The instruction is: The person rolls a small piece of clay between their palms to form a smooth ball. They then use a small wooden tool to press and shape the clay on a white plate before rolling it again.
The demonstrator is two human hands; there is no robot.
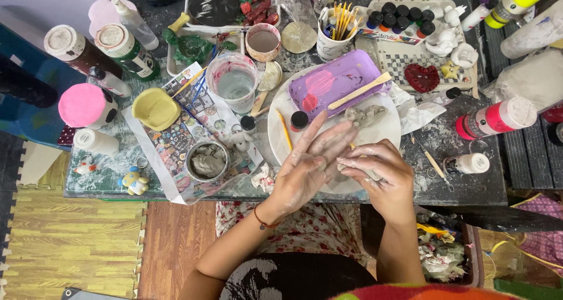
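I see both hands meeting over the near edge of the white plate [387, 137], which I take as my landmark on the counter [469, 182]. The left hand [308, 165] lies flat, fingers straight and together, its palm pressed against the right hand [375, 174]. The right hand is curled, and a lump of grey clay [352, 172] sits squeezed between the two palms; only a sliver of it shows, so its shape I cannot tell. Both hands are smeared with pale clay.

On the plate, beyond the hands, rests a purple tray [340, 80] with a pink paint patch and a wooden stick [359, 90] across it. Beside the tray lies another grey clay piece [365, 115]. A small black-capped paint pot [299, 120] and a yellow tool [284, 130] sit on the plate's left part. Left of the plate stand a cup of cloudy water [234, 83] and a small bowl of grey clay [207, 160].
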